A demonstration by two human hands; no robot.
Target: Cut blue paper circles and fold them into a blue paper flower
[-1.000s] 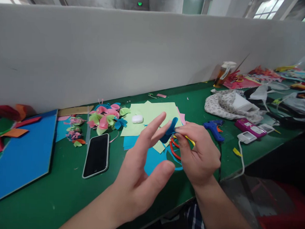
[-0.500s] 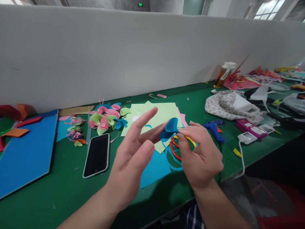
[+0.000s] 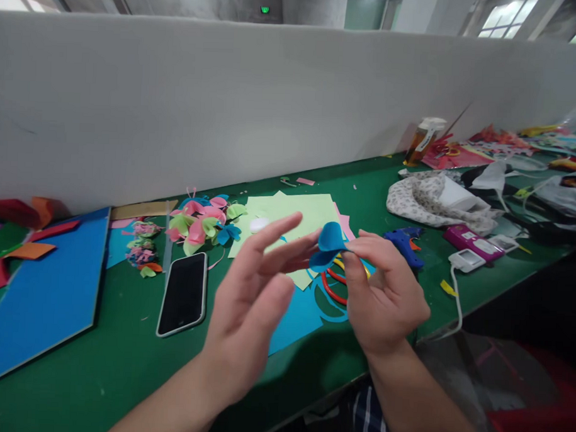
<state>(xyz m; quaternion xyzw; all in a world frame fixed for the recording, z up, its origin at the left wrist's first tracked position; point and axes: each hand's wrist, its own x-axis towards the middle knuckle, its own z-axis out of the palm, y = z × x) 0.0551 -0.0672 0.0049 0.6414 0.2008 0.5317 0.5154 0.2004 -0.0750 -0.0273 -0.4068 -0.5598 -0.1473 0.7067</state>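
I see a green worktop [image 3: 122, 355] carrying a phone [image 3: 182, 293], paper sheets [image 3: 292, 211], paper flowers [image 3: 200, 222] and a glue gun [image 3: 403, 240].

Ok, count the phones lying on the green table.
1. The phone lies screen up on the green table, left of the left hand and in front of the paper flowers. Clutter at far right may hide others.

A small blue paper petal [image 3: 328, 244], curled into a cup; held above the table, pinched at its base.
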